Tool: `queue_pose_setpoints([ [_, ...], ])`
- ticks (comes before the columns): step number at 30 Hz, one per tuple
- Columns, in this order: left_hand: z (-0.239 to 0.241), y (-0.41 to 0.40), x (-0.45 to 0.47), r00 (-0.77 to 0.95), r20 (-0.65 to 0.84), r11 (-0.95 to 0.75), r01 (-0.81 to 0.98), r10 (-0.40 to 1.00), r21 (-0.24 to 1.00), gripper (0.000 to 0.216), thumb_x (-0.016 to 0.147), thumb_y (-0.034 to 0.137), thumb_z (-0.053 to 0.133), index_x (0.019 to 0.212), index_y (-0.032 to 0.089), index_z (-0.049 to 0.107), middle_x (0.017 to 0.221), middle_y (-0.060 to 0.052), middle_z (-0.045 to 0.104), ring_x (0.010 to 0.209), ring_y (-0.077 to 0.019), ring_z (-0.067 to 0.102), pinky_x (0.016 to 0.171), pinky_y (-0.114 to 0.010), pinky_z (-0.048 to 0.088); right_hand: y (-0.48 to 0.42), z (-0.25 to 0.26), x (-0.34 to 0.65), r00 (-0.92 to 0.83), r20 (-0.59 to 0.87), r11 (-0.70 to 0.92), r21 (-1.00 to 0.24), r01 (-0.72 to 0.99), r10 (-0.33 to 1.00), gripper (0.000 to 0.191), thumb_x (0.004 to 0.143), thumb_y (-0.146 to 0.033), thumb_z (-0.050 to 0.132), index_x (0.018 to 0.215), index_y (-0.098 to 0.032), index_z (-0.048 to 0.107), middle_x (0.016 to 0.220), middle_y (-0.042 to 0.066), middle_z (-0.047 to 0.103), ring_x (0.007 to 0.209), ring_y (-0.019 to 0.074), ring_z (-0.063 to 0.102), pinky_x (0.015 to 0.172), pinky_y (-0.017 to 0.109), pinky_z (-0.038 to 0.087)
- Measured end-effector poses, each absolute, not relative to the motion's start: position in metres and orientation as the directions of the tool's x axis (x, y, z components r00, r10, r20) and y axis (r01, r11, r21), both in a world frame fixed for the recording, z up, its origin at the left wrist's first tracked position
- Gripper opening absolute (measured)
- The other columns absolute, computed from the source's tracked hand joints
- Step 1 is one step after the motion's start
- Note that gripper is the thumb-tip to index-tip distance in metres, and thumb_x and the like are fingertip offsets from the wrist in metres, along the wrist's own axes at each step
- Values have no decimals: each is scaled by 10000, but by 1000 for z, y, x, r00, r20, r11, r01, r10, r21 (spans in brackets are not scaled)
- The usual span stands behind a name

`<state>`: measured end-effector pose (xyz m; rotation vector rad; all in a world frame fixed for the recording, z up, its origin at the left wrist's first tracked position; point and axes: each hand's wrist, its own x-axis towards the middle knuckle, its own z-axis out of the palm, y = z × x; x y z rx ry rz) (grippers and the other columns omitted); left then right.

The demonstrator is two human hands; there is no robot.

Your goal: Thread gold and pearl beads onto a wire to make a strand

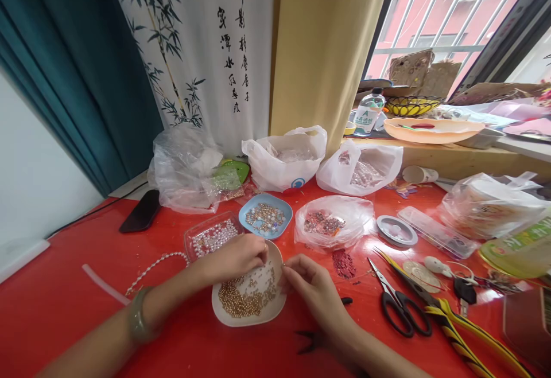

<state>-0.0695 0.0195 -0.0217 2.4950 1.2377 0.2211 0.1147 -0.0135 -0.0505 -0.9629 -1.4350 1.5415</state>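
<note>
A white dish of small gold and pearl beads sits on the red table in front of me. My left hand, a green bangle on its wrist, reaches over the dish with its fingertips pinched among the beads. My right hand rests at the dish's right rim, fingers pinched together on something too small to make out. A string of pearl beads trails left of the dish.
Behind the dish stand a clear box of pearls, a blue dish of beads and several plastic bags. Scissors and yellow-handled pliers lie at the right. A black phone lies at the left.
</note>
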Motion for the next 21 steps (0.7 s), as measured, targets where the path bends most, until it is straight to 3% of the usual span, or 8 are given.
queue_pose_setpoints([
  [5, -12, 22, -79, 614, -54, -537, 727, 788, 429, 121, 746, 157, 475, 772, 175, 593, 770, -7, 628, 710, -137, 561, 620, -217, 380, -13, -51, 115, -399, 12, -15, -998, -63, 917, 170, 786, -309, 521, 686, -173, 540, 608, -21, 586, 581, 116, 573, 571, 229, 440],
  [8, -2, 28, -87, 573, 7, -514, 730, 820, 451, 121, 743, 166, 479, 762, 186, 597, 760, 11, 630, 709, -125, 562, 629, -209, 385, -13, -51, 115, -396, 3, -20, -998, -53, 918, 182, 785, -321, 523, 680, -173, 533, 603, -23, 577, 577, 116, 569, 568, 229, 439],
  [12, 6, 50, -98, 442, 137, -457, 788, 886, 413, 177, 720, 96, 445, 753, 181, 596, 807, 5, 630, 752, -117, 564, 663, -198, 396, -14, -50, 114, -394, 2, -17, -999, -46, 919, 178, 784, -313, 528, 676, -172, 530, 603, -22, 572, 577, 115, 567, 563, 223, 438],
  [18, -5, 98, -96, 447, 100, -451, 817, 889, 360, 132, 713, 214, 531, 789, 183, 634, 782, -15, 656, 730, -152, 582, 672, -229, 408, -15, -47, 114, -387, -2, -23, -999, -49, 922, 171, 779, -312, 533, 683, -170, 541, 608, -19, 579, 571, 111, 558, 566, 225, 434],
  [21, -17, 113, -86, 493, 74, -488, 809, 867, 326, 242, 625, 209, 626, 864, 180, 633, 905, -41, 642, 802, -179, 574, 712, -239, 405, -15, -47, 114, -385, -8, -26, -999, -42, 923, 179, 769, -324, 541, 675, -171, 537, 604, -17, 583, 573, 116, 563, 570, 229, 439],
])
